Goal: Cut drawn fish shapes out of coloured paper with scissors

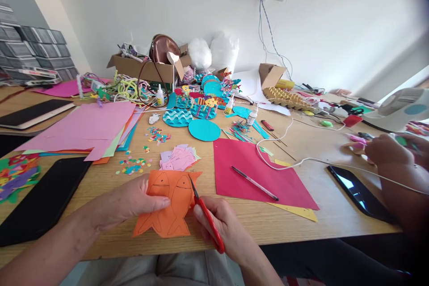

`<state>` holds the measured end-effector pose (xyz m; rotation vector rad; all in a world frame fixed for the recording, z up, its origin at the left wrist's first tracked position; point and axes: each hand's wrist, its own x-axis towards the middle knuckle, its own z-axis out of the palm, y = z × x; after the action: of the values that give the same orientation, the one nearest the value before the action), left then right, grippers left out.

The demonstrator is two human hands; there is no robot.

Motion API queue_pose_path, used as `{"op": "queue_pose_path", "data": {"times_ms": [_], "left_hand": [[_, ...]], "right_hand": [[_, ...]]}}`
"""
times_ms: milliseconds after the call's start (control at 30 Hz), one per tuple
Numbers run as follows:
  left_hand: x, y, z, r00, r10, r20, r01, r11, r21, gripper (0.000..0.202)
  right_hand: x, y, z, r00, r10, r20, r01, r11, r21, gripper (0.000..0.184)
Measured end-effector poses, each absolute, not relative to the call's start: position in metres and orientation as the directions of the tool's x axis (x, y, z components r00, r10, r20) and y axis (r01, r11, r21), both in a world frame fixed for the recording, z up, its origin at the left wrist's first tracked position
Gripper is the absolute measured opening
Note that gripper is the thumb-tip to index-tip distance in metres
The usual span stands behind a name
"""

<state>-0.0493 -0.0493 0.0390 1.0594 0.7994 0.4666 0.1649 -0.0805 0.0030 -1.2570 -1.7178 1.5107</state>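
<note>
My left hand (134, 203) pinches a piece of orange paper (174, 196) by its left side, thumb on top. Two fish outlines are drawn on the sheet in dark lines. Red-handled scissors (211, 223) sit in my right hand (221, 228), their blades at the right fish's edge near the paper's top right. Just beyond lies a small pile of pink and lilac paper cut-outs (179, 157). To the right, a pen (254, 183) rests across a red paper sheet (234, 161).
At the right, another person's hands (389, 152) are near a phone (358, 192). A white cable (301, 159) crosses the table. Colored paper sheets (80, 125) and a black phone (47, 196) lie left. Turquoise cardboard discs (204, 130), glue bottles (160, 96) and a cardboard box (134, 69) stand behind.
</note>
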Motion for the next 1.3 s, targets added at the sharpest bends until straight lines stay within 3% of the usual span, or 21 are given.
{"op": "queue_pose_path", "data": {"times_ms": [433,567,633,733,867,1000,1300], "left_hand": [[-0.049,-0.040,0.034,0.592,0.718,-0.366,0.064,0.411,0.910,0.032],[-0.051,-0.038,0.036,0.531,0.760,-0.375,0.089,0.390,0.917,0.026],[-0.055,-0.035,0.037,0.514,0.771,-0.376,0.097,0.383,0.919,0.022],[-0.065,-0.026,0.040,0.455,0.821,-0.346,0.076,0.352,0.933,0.023],[-0.071,-0.008,0.047,0.262,0.914,-0.310,0.074,0.301,0.951,0.024],[-0.062,0.013,0.047,0.210,0.936,-0.283,0.172,0.249,0.953,0.023],[-0.039,0.048,0.027,0.213,0.957,-0.195,0.294,0.128,0.947,0.036]], "right_hand": [[0.165,-0.074,-0.006,-0.401,0.897,-0.187,0.215,-0.107,-0.971,0.047],[0.167,-0.069,-0.006,-0.315,0.937,-0.154,0.197,-0.094,-0.976,0.045],[0.169,-0.065,-0.004,-0.227,0.969,-0.093,0.271,-0.029,-0.962,0.039],[0.169,-0.060,-0.002,-0.139,0.990,-0.012,0.516,0.062,-0.854,0.025],[0.160,-0.065,0.000,-0.190,0.982,-0.004,0.736,0.140,-0.662,0.011],[0.151,-0.076,0.001,-0.288,0.956,-0.055,0.783,0.202,-0.588,0.009],[0.147,-0.082,-0.001,-0.279,0.958,-0.063,0.812,0.200,-0.549,0.012]]}}
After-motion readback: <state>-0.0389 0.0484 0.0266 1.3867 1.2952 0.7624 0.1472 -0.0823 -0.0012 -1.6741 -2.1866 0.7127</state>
